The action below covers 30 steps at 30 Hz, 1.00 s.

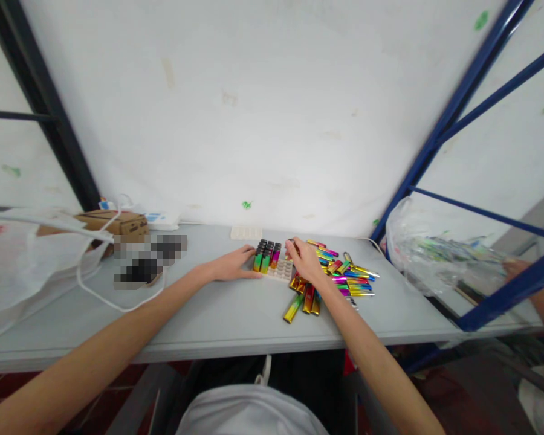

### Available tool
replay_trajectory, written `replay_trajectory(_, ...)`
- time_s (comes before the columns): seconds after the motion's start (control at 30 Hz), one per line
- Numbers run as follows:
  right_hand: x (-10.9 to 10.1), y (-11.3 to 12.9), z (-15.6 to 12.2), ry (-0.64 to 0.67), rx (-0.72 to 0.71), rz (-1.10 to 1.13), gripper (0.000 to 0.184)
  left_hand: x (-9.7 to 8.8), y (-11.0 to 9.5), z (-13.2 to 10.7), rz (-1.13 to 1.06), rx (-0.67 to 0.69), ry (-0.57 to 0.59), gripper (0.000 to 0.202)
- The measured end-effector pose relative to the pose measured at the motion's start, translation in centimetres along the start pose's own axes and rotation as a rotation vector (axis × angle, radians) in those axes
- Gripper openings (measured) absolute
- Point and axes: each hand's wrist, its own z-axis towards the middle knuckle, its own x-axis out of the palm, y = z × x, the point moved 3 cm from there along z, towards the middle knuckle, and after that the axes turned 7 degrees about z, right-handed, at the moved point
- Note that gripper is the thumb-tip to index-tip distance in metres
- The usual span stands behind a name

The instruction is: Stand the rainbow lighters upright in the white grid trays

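Lighters (265,257) stand with long axes upright in the white tray (280,273) on the table (204,323), right of the nearer, spread left hand (233,266) and left of the right hand (303,260), whose narrowed grip's contents cannot be determined.

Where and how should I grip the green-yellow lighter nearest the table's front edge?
Grip the green-yellow lighter across its long sides near the yellow end, probably from above and front-left: it lies slanted, that end jutting away from the other lighters, which crowd its right.
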Motion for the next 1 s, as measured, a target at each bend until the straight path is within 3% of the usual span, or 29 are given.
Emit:
replay_trajectory(0.1, -0.3, 0.0, 0.1, -0.006, -0.032, -0.06, 0.045, 0.0, 0.0, 0.0, 0.003, -0.002, -0.002, 0.082)
replay_trajectory(0.23, -0.2, 0.1, -0.1, 0.106, 0.005, -0.069, 0.052, 0.0, -0.1, -0.1, -0.017, -0.005, 0.0, 0.082)
replay_trajectory(0.57, 0.5, 0.4, -0.3, 0.29, 0.016, 0.102, 0.047, 0.0, -0.1, -0.1, -0.048, 0.005, -0.005, 0.083)
replay_trajectory(0.8, 1.0, 1.6, -0.6, 0.317, -0.073, -0.119, 0.039, -0.1, -0.2, -0.1, -0.054, 0.016, -0.025, 0.081)
replay_trajectory(1.0, 0.1, 1.1, -0.2, 0.317, 0.017, -0.076, 0.044, -0.1, -0.2, -0.1, -0.031, 0.011, -0.015, 0.08)
